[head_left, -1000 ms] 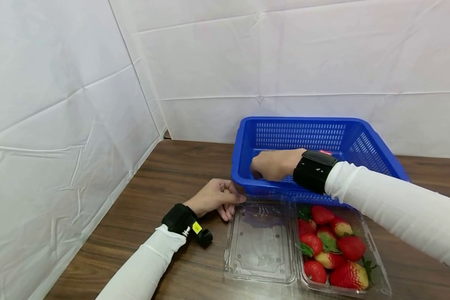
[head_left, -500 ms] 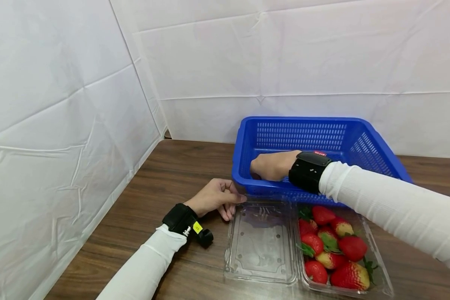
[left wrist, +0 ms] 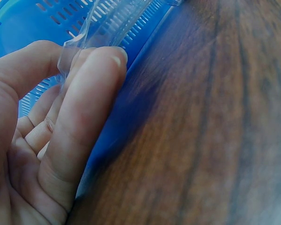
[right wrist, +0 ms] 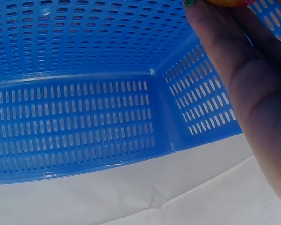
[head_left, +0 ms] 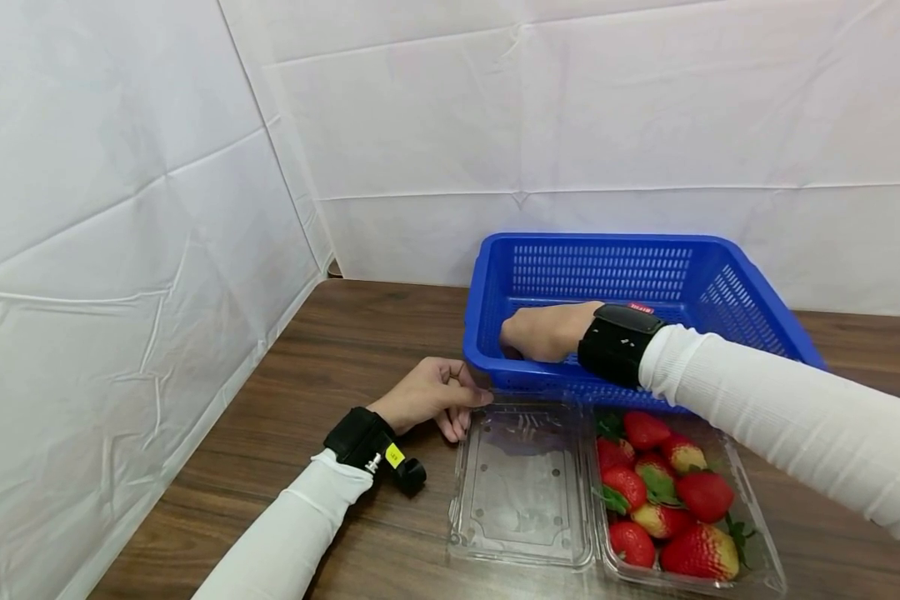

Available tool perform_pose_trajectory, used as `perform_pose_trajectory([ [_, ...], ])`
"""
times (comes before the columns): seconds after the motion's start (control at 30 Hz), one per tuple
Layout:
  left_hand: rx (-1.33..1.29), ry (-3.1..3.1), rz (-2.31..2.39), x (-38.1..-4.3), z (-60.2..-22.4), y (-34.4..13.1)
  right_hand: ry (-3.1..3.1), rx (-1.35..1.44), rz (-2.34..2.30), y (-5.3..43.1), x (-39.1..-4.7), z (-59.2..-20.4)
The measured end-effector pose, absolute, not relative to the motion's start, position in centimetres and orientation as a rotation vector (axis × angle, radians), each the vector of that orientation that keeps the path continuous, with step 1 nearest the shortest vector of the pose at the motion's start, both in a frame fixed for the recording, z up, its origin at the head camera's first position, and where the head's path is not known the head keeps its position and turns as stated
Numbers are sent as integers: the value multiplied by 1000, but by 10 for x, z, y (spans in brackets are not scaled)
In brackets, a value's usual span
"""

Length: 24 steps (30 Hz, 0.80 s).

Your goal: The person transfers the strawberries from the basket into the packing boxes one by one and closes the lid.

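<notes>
A clear plastic clamshell box lies opened flat on the table, its lid to the left. Strawberries fill its other half on the right. My left hand pinches the lid's far left corner between thumb and fingers, and the left wrist view shows the plastic edge in that grip. Inside the blue basket, toward its near left corner, my right hand reaches down with curled fingers. A red-and-yellow strawberry with a green leaf shows at those fingers, mostly cut off by the frame's top.
The basket stands directly behind the clamshell, its near wall rising over the box's far edge. A red label shows inside it. White sheeting hangs behind and to the left of the wooden table.
My right hand and forearm have shifted slightly left and down inside the basket, then stayed still over the last half second. The left hand and the clamshell have not moved.
</notes>
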<state>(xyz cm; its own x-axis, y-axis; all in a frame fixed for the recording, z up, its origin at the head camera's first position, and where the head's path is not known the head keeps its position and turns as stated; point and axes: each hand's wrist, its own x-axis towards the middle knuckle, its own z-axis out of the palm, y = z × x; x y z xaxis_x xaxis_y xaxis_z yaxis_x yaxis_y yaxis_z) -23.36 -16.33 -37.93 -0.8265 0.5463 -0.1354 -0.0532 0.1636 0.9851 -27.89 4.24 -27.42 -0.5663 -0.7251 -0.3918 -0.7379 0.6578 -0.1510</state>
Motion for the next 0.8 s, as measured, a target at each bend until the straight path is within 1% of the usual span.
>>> perform_pose_trajectory([
  [0.33, 464, 1987, 1701, -234, -379, -164, 2458, -1129, 9, 44, -279, -275],
  [0.8, 460, 1981, 1707, -233, -379, -164, 2462, -1127, -69, 58, -280, -270],
])
